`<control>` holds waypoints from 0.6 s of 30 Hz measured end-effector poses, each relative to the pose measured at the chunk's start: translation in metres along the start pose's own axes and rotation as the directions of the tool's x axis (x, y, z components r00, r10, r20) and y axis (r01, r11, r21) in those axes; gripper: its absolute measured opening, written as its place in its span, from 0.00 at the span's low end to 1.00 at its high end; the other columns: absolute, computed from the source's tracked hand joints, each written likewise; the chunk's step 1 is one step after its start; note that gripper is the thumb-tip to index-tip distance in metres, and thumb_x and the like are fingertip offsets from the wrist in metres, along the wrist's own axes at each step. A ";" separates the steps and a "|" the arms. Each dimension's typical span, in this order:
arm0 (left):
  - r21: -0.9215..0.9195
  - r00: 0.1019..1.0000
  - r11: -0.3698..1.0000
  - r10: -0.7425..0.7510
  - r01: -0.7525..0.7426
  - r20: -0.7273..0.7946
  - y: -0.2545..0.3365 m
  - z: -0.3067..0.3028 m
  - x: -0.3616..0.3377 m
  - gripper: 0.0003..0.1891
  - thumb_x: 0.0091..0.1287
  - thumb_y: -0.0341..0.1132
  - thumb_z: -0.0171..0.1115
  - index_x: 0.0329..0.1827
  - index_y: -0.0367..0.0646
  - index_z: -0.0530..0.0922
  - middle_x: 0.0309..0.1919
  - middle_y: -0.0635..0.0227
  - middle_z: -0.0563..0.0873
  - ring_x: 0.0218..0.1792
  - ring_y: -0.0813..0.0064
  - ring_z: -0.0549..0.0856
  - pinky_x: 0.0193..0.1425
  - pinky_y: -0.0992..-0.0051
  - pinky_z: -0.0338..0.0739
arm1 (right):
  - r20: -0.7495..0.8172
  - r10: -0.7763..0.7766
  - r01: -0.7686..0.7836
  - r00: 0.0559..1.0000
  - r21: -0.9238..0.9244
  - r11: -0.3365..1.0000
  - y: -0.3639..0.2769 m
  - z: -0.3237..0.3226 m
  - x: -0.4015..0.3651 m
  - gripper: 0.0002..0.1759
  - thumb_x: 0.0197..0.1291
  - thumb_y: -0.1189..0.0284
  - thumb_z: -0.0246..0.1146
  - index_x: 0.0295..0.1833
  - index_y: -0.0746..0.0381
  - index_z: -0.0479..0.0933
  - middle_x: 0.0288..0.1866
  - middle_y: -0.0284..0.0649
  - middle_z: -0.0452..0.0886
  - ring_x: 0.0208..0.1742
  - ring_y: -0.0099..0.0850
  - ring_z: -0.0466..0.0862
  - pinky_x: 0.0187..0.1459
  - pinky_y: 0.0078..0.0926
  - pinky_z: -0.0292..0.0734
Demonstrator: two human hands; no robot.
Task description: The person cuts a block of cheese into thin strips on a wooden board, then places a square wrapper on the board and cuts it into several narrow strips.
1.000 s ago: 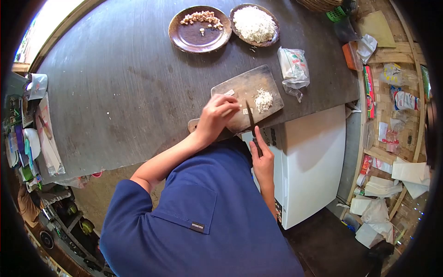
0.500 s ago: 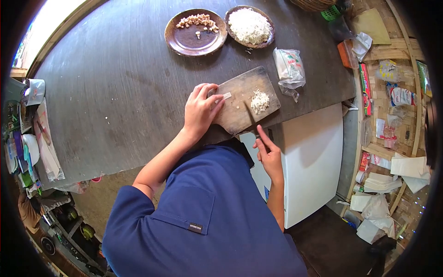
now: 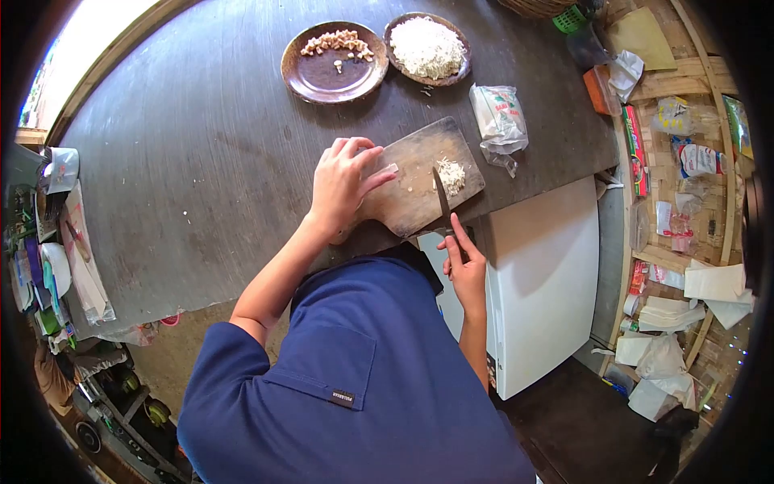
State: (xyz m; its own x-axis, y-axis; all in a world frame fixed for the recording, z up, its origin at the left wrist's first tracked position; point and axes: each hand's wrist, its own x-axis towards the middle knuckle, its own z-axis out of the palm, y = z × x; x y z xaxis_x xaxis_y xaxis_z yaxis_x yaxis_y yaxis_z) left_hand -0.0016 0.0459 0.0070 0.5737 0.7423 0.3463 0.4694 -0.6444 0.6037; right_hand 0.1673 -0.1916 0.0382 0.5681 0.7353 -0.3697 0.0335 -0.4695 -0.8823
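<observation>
On a wooden cutting board [image 3: 415, 173] lies a small pile of pale shreds [image 3: 450, 176]. My left hand [image 3: 343, 179] is at the board's left side, fingers bent round a small whitish piece [image 3: 387, 171] whose end shows past the fingertips. My right hand [image 3: 463, 262] grips a knife [image 3: 443, 198] by its handle, index finger stretched along it. The knife's blade lies over the board, its tip at the left edge of the pile. A tiny white bit rests between the piece and the blade.
Farther back stand a brown plate [image 3: 322, 87] with light brown chunks and a plate [image 3: 463, 71] heaped with white shreds. A white plastic packet [image 3: 498, 119] lies right of the board. A white appliance [image 3: 544, 282] stands below the table's edge.
The knife blade has shifted right, from beside the pile to its edge. My left hand has moved slightly left with its fingers a little more spread. The whole view has shifted slightly.
</observation>
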 end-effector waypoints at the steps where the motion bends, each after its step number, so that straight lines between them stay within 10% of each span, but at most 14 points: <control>1: 0.058 1.000 0.998 0.031 -0.030 -0.006 0.002 -0.002 -0.003 0.14 0.70 0.43 0.75 0.50 0.44 0.91 0.54 0.68 0.88 0.56 0.62 0.85 0.61 0.62 0.82 | 0.014 -0.006 0.006 1.000 -0.008 1.000 0.003 0.003 -0.002 0.27 0.84 0.68 0.64 0.84 0.44 0.75 0.40 0.30 0.85 0.24 0.13 0.73 0.23 0.15 0.66; 18: 0.050 0.978 0.978 0.197 -0.201 0.065 0.033 0.040 -0.040 0.11 0.68 0.33 0.73 0.51 0.44 0.89 0.54 0.66 0.87 0.57 0.62 0.87 0.62 0.61 0.84 | -0.109 -0.002 -0.010 0.994 -0.105 0.994 0.005 0.014 -0.016 0.31 0.80 0.66 0.69 0.85 0.46 0.74 0.38 0.33 0.83 0.29 0.22 0.76 0.35 0.29 0.78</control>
State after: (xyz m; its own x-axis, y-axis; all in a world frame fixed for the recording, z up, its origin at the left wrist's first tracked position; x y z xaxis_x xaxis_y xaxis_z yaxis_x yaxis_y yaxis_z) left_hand 0.0177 -0.0125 -0.0162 0.6976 0.5869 0.4110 0.3778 -0.7887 0.4850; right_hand 0.1472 -0.1990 0.0355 0.6546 0.6784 -0.3338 0.1146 -0.5254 -0.8431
